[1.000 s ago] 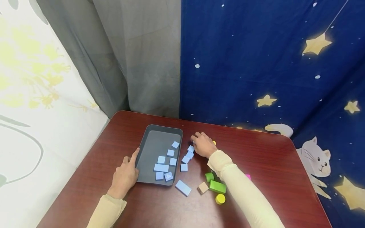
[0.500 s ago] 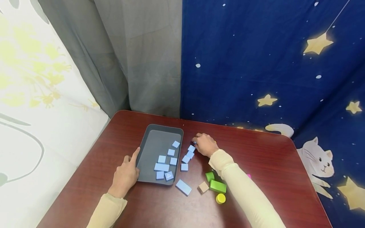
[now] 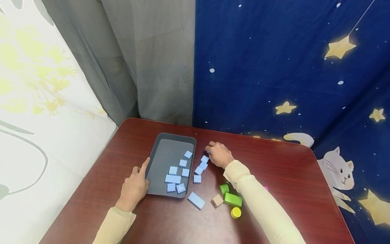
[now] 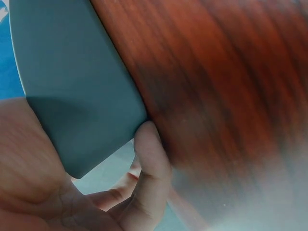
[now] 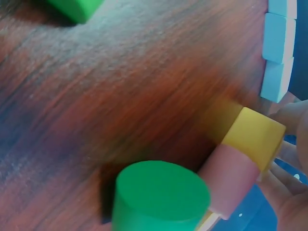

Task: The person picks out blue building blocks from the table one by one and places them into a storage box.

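Note:
My left hand [image 3: 134, 186] holds the near left part of a dark grey tray [image 3: 166, 149], its index finger along the side. In the left wrist view a fingertip touches the lower edge of the tray wall [image 4: 77, 96]. Several light blue blocks lie in the tray's right half. Right of the tray, my right hand [image 3: 219, 155] pinches a small blue block [image 3: 208, 152], mostly hidden by the fingers. Below that hand runs a slanting line of blue blocks [image 3: 201, 168]. In the right wrist view, a yellow block [image 5: 255, 137] and a pink block [image 5: 228, 178] stand close by the fingers.
A longer blue block [image 3: 196, 200], a plain wooden cube [image 3: 217, 201], a green block [image 3: 233, 200], a green cylinder [image 3: 224, 189] and a yellow cylinder [image 3: 236, 212] lie nearer on the reddish table [image 3: 283, 176]. Curtains hang behind. The right forearm covers part of a pink piece [image 3: 266, 188].
The right hand has shifted very slightly, its fingers staying at the small blue block. The left hand and the tray have stayed in place.

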### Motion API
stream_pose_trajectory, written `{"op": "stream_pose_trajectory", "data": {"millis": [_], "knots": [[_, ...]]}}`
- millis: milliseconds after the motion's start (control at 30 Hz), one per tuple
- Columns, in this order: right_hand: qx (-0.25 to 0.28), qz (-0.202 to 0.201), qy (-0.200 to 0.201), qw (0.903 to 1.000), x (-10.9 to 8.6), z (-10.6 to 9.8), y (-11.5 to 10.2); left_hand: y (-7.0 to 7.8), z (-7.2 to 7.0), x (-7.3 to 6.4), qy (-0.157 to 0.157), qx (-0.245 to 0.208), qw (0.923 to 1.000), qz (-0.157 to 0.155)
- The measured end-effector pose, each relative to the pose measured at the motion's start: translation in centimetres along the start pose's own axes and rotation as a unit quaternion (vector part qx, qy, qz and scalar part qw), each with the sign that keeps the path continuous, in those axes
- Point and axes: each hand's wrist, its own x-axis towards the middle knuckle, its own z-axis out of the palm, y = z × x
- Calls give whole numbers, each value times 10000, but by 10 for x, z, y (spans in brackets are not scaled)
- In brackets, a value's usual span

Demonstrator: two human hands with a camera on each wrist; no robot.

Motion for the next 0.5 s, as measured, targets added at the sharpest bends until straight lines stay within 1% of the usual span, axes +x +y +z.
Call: {"op": "stream_pose_trajectory", "data": {"millis": [167, 267, 367, 500], "knots": [[-82, -98, 82, 9999, 7, -6, -7, -1, 0, 0, 33, 16, 10000, 40], [-2, -151, 101, 9998, 13, -11, -14, -1, 0, 0, 44, 32, 10000, 56], [31, -191, 87, 9998, 19, -14, -23, -1, 0, 0, 33, 30, 10000, 32], [-109, -227, -32, 9997, 24, -15, -33, 0, 0, -1, -37, -5, 10000, -35]]}}
